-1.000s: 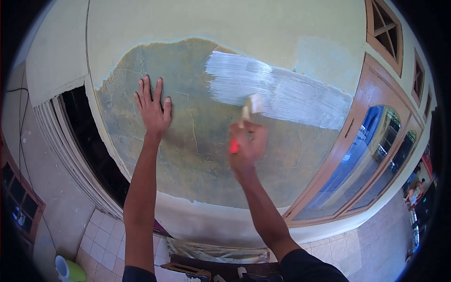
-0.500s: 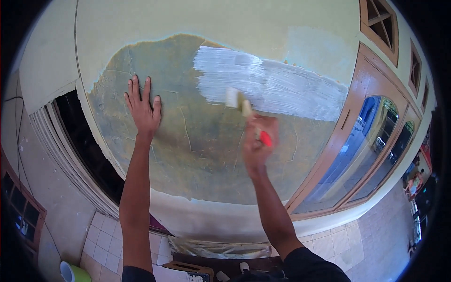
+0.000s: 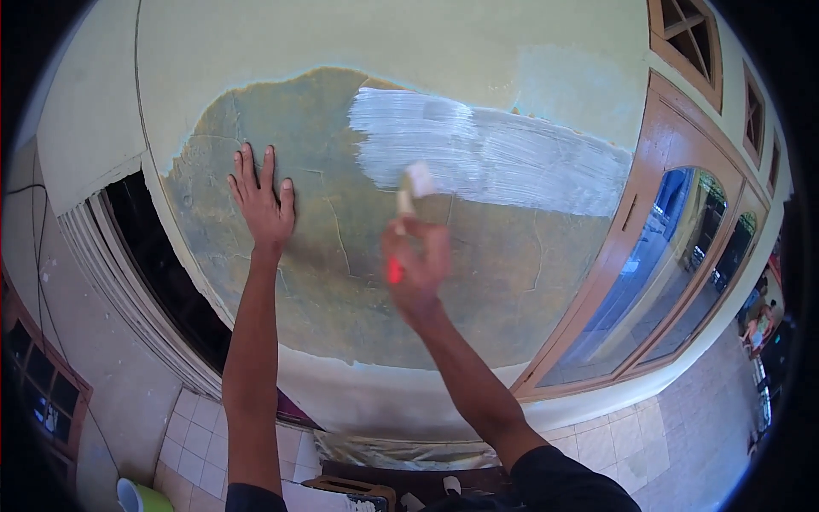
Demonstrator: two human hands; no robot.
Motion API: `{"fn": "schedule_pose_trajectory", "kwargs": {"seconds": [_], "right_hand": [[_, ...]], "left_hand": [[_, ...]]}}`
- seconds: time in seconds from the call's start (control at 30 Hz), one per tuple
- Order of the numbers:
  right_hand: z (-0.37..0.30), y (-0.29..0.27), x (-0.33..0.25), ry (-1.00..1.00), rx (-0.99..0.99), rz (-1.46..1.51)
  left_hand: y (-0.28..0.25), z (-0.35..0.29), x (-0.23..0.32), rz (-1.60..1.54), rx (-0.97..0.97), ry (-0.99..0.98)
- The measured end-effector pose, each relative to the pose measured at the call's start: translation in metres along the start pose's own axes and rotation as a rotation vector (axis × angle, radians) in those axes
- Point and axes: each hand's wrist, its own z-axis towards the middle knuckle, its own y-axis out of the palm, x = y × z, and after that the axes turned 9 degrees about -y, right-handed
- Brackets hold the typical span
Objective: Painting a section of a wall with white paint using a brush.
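Observation:
My left hand (image 3: 264,209) lies flat on the bare grey-green patch of wall (image 3: 341,282), fingers spread, holding nothing. Its arm is stretched straight up. To the right, my right hand (image 3: 418,266) is closed round the handle of a paintbrush (image 3: 404,202) with a red handle end. Motion smears this hand and the brush somewhat. The white bristle end touches or nearly touches the lower left part of a band of white paint (image 3: 512,158). Streaky brush marks run sideways through this band, along the patch's upper right edge.
At the right stands a brown wooden door (image 3: 589,316) with glass panes. A dark opening (image 3: 166,243) borders the patch on the left. Below are a plastic sheet (image 3: 401,450) along the wall's foot, a green bucket (image 3: 141,495) and floor tiles (image 3: 198,431). People sit far right.
My right hand has swung left with the paintbrush, and its bristle end now tips to the right instead of left. My left hand stays on the wall. The view has shifted slightly.

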Motion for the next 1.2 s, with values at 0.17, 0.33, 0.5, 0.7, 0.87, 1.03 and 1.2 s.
{"fn": "schedule_pose_trajectory", "kwargs": {"seconds": [0.17, 0.33, 0.5, 0.7, 0.87, 1.03, 1.2], "right_hand": [[0.005, 0.011, -0.011, 0.114, -0.019, 0.287], [0.009, -0.052, 0.043, 0.216, 0.101, 0.158], [0.027, -0.121, 0.065, 0.29, 0.3, -0.111], [0.049, -0.072, 0.04, 0.458, 0.365, 0.476], [0.073, -0.036, 0.009, 0.088, 0.014, 0.196], [0.096, -0.07, 0.052, 0.333, 0.317, 0.28], [0.123, -0.112, 0.063, 0.323, 0.359, -0.227]], "left_hand": [[0.001, -0.001, 0.001, 0.01, -0.005, -0.003], [-0.004, 0.0, 0.008, 0.007, -0.015, -0.006], [-0.007, 0.002, 0.015, 0.017, 0.0, -0.001], [-0.009, 0.002, 0.036, 0.012, 0.016, -0.025], [-0.008, 0.002, 0.049, -0.013, 0.024, -0.066], [-0.016, 0.009, 0.041, -0.003, -0.003, -0.045], [-0.022, 0.01, 0.03, 0.029, 0.012, -0.059]]}}
